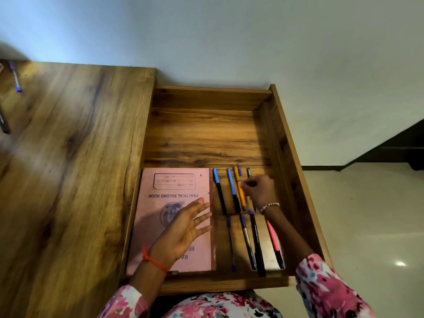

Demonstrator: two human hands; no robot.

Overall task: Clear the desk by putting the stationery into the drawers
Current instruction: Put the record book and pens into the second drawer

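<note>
The wooden drawer [284, 143] is pulled open beside the desk [75, 157]. A pink record book [160, 226] lies in its near left part. To the right of the book, several pens lie in two rows, among them two blue-capped pens [218, 189], an orange pen [239, 189] and a pink pen [273, 237]. My left hand [183, 230] hovers over the book, fingers spread and holding nothing. My right hand [259, 191] is pinched on a thin dark pen [248, 172] at the right end of the far row; its lower part is hidden by my fingers.
On the desk's far left lie a purple pen [15, 76] and a dark pen [4, 122], cut off by the frame edge. The far half of the drawer floor shows bare wood. A white wall stands behind, and tiled floor lies to the right.
</note>
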